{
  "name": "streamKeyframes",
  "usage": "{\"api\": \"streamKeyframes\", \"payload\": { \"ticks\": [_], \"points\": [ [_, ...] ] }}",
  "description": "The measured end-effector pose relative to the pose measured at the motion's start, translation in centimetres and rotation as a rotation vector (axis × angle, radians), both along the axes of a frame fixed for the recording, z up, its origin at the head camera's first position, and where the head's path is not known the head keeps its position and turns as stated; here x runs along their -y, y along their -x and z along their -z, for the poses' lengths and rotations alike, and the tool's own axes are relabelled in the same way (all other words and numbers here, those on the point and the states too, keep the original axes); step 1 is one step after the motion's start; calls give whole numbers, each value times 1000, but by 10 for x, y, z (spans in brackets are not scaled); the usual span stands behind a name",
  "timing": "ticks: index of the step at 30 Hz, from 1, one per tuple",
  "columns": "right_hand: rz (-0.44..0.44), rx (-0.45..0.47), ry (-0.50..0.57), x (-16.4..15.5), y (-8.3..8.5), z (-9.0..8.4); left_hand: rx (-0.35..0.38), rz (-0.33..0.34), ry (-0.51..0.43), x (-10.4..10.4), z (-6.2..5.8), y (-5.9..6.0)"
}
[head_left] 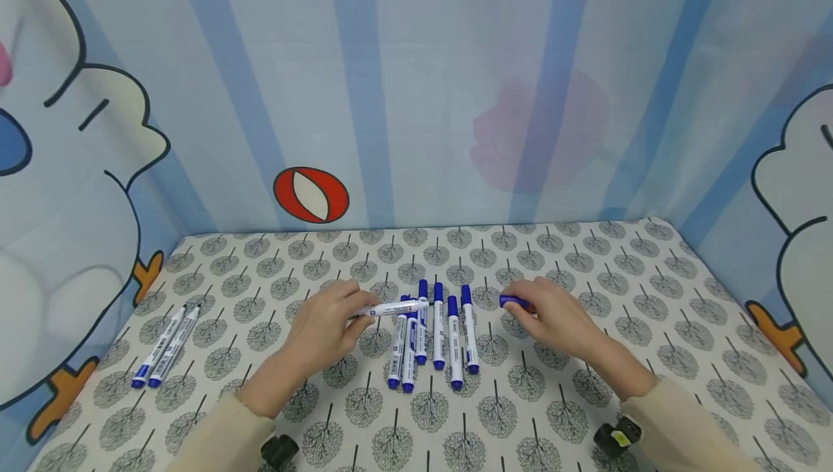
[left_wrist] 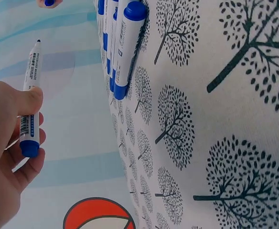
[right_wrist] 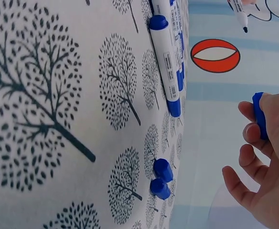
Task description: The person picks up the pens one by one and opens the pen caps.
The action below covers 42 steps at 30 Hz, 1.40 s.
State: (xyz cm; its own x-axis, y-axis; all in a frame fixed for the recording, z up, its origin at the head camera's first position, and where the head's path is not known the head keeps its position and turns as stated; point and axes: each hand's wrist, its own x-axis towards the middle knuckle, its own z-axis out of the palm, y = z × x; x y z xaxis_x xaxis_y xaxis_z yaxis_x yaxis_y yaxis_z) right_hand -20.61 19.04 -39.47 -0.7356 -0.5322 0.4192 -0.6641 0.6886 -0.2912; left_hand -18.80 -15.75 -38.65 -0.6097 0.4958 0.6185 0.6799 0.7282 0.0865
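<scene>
My left hand (head_left: 325, 327) holds an uncapped whiteboard marker (left_wrist: 34, 71) between thumb and fingers. In the left wrist view its dark tip points up and its blue end sits near the curled fingers. To the right, my right hand (head_left: 556, 319) pinches a blue marker cap (right_wrist: 259, 117), apart from the marker. Between and below the hands lies a group of several capped whiteboard markers (head_left: 438, 327), their blue caps toward the back. Two loose blue caps (right_wrist: 162, 170) lie on the cloth in the right wrist view; the head view does not show them.
Two uncapped markers (head_left: 165, 349) lie side by side at the left of the table. A tree-patterned cloth (head_left: 364, 407) covers the table. Behind it hangs a striped blue curtain (head_left: 429, 132) with cartoon figures, which also runs along both sides.
</scene>
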Motion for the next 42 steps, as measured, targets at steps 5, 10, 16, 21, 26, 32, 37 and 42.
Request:
{"api": "streamKeyframes", "payload": {
  "ticks": [5,10,16,21,26,32,37,42],
  "points": [
    [29,23,13,0,-2,-1,35,-60,41,3,-3,-2],
    [60,42,23,0,-3,-5,78,-128,78,8,-3,-5],
    [68,18,24,0,-3,-5,181,-212,133,14,-7,-7],
    [74,-15,12,-2,-3,-4,257,-271,165,22,-10,-10],
    [77,-12,14,-3,-4,-5,308,-297,167,32,-11,-13],
    [85,-35,10,-5,-5,-5,309,-320,163,44,-10,-13],
    [86,-65,1,-6,-5,-4,352,-359,140,55,-7,-13],
    [95,-74,1,-6,-5,-3,381,-409,119,67,-7,-14]
  ]
}}
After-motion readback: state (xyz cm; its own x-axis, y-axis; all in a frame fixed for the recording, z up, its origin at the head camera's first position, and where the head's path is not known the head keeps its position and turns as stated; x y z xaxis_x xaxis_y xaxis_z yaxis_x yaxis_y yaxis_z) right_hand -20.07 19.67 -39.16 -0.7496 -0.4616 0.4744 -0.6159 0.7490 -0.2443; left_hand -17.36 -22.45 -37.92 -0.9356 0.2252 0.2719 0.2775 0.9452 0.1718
